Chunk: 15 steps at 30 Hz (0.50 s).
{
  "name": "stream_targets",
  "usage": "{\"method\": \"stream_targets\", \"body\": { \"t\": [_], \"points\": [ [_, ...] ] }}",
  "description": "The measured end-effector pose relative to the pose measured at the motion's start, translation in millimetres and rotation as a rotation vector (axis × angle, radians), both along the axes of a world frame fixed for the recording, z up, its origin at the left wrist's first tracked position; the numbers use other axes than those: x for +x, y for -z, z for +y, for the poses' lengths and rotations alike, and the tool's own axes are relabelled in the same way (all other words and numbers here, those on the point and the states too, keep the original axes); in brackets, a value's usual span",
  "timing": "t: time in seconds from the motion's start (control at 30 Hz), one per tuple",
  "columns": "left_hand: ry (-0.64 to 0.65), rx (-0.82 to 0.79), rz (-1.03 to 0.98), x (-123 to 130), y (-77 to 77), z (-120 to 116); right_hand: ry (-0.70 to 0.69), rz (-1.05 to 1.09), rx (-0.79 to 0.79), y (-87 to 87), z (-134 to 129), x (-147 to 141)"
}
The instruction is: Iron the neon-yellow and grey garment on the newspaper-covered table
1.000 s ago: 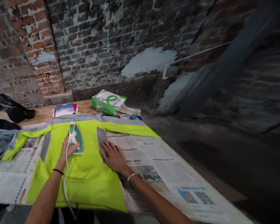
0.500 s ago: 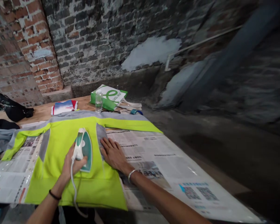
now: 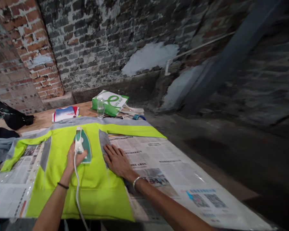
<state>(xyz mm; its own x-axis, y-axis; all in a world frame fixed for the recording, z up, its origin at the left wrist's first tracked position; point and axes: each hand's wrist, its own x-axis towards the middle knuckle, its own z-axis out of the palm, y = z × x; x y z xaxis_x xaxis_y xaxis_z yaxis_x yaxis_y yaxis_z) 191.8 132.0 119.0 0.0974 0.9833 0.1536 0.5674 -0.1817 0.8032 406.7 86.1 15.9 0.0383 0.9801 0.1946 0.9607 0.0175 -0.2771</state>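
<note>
L hand [image 3: 75, 157]: fingers [image 3: 73, 156] closed around the handle of a white-and-green steam iron [image 3: 83, 146], sole down on the cloth. R hand [image 3: 118, 161]: fingers [image 3: 110, 153] spread wide, palm flat, holding nothing, pinning the grey side panel [image 3: 103, 146] just right of the iron.

Workpiece: neon-yellow long-sleeved top [image 3: 96, 199], laid flat, sleeves extended L and R, located mid-surface, its lower part reaching the near edge. Iron sits at approx. centre of the upper body, between both grey panels. White cord [image 3: 76, 189] runs from the iron's rear across the top and past the near edge.

Underlay: newspaper sheets [image 3: 154, 160] cover the wooden surface [image 3: 43, 120] from the near edge to just short of the far edge.

Status: top fully spread; iron in contact at upper centre. Sleeves and lower body carry no iron now. Pressed vs. unpressed areas cannot be told from the view.

Far edge: folded printed cloth [image 3: 65, 114], glass tumbler [image 3: 100, 107], green-and-white bag [image 3: 110, 102], eyeglasses [image 3: 112, 117]. L edge: black bag [image 3: 15, 118], grey cloth [image 3: 0, 149].
</note>
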Motion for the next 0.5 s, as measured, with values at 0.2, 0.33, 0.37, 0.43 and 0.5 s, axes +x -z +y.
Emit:
{"method": "stream_targets", "body": {
  "t": [0.2,0.33,0.37,0.43,0.5],
  "points": [
    [0.071,-0.006,0.082,-51.9,5.9,-94.8,0.010,0.008,0.017,2.9,0.1,-0.2],
    [0.082,-0.003,0.097,-58.8,2.6,-91.5,0.011,0.019,0.032,3.1,1.0,-0.2],
    [0.096,-0.006,0.086,-55.0,0.9,-81.1,0.013,0.021,0.028,2.6,1.1,-0.1],
    [0.116,-0.010,0.060,-41.4,-1.7,-52.6,0.011,0.022,0.017,1.0,1.0,0.1],
    [0.101,-0.002,0.055,-21.8,-2.6,-19.0,0.010,0.021,0.015,-0.6,1.0,0.3]
  ]
}}
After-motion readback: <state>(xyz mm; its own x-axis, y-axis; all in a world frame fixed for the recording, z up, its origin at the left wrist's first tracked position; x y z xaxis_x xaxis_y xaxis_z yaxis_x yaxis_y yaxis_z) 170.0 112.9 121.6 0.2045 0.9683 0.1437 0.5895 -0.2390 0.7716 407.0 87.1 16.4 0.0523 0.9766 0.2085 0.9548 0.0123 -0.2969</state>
